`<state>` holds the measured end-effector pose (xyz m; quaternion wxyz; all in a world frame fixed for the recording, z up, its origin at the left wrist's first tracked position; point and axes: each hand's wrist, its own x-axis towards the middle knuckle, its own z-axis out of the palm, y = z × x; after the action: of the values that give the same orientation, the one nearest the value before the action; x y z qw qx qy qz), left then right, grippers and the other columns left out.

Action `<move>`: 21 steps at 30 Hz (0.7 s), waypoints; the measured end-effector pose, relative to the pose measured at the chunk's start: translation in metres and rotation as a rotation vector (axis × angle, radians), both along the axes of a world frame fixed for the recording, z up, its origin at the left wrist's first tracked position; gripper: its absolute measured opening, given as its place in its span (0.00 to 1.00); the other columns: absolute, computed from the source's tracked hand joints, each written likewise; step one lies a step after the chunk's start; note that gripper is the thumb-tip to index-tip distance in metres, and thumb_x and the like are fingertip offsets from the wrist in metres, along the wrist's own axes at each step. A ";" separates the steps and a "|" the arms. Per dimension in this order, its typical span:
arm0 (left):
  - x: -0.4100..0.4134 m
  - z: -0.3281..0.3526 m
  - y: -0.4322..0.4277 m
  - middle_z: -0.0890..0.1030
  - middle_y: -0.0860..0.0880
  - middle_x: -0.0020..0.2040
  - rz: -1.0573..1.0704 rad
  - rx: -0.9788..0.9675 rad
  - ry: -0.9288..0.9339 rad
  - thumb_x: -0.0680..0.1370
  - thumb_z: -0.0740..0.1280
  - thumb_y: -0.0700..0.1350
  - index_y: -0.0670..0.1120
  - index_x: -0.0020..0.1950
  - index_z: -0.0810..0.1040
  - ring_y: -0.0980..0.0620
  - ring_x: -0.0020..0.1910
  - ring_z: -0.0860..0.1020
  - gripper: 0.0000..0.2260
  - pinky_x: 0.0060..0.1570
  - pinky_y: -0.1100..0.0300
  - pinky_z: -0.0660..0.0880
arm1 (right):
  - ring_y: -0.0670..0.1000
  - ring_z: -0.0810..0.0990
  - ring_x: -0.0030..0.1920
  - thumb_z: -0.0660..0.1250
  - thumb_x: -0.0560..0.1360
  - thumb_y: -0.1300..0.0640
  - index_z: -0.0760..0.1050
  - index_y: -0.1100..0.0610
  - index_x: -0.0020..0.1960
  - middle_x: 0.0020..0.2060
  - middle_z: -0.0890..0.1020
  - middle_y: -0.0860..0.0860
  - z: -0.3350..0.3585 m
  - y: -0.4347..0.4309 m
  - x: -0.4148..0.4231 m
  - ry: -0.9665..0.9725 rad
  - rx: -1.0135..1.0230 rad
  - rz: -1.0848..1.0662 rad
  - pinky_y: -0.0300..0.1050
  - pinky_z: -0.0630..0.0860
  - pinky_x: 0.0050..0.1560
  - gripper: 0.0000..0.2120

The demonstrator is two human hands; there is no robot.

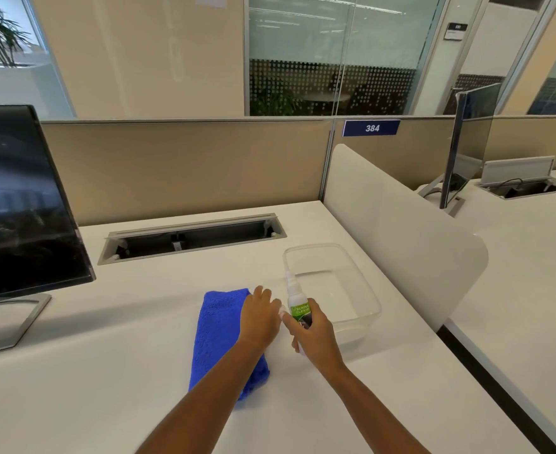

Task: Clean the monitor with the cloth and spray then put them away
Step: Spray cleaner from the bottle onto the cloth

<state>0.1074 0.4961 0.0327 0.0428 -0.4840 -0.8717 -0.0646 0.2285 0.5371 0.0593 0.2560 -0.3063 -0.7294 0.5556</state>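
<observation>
The white bench (106,371) carries all task items.

1. Monitor. The black flat-screen monitor (18,204) stands at the left edge of the bench on a grey angular metal stand (18,319). Its screen is dark and shows reflections.

2. Cloth. The blue folded microfibre cloth (217,335) lies flat on the bench near its middle, to the right of the monitor stand and well apart from it.

3. Spray. The small white spray bottle with a green label (297,299) is held tilted, nozzle pointing up and away from the person. It sits between the cloth and the clear rectangular plastic container (369,290) and overlaps the container's near left rim in this view.

4. Right hand (314,329). The fingers are wrapped around the lower body of the bottle and grip it.

5. Left hand (258,317). It is positioned over the far right part of the cloth, just beside the bottle, with the fingers bent downward. A small pale shape shows at the fingertips; whether the fingers grip anything cannot be determined.

6. Surroundings. A grey-framed cable recess (191,237) is set into the bench behind the cloth. A white rounded divider panel (401,231) stands at the right of the container. A beige partition wall (188,168) runs along the rear and bears a blue plate marked 384 (371,128).
</observation>
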 end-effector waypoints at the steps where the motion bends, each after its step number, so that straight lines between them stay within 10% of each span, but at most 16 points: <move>1: 0.001 -0.003 0.002 0.73 0.45 0.62 0.000 -0.015 0.004 0.80 0.53 0.44 0.44 0.59 0.74 0.45 0.67 0.65 0.13 0.57 0.55 0.67 | 0.42 0.73 0.23 0.70 0.73 0.53 0.69 0.45 0.44 0.30 0.75 0.47 0.000 0.001 0.001 0.002 -0.011 0.001 0.35 0.74 0.26 0.09; 14: 0.005 -0.031 -0.001 0.49 0.43 0.77 0.016 -0.092 -0.075 0.81 0.53 0.50 0.46 0.72 0.59 0.44 0.76 0.46 0.20 0.74 0.50 0.49 | 0.46 0.73 0.23 0.68 0.74 0.56 0.71 0.50 0.43 0.30 0.75 0.50 0.011 -0.001 0.003 -0.018 -0.159 0.073 0.40 0.73 0.26 0.06; 21: -0.001 -0.015 -0.011 0.66 0.48 0.72 0.059 0.168 -0.201 0.80 0.56 0.52 0.51 0.67 0.68 0.47 0.74 0.59 0.17 0.71 0.56 0.61 | 0.48 0.71 0.23 0.67 0.74 0.59 0.73 0.57 0.40 0.26 0.75 0.50 0.023 -0.005 0.007 0.058 -0.538 0.230 0.39 0.71 0.25 0.05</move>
<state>0.1066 0.4850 0.0172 -0.0028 -0.4441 -0.8768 -0.1842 0.2357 0.5322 0.0819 0.1216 -0.2626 -0.5780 0.7630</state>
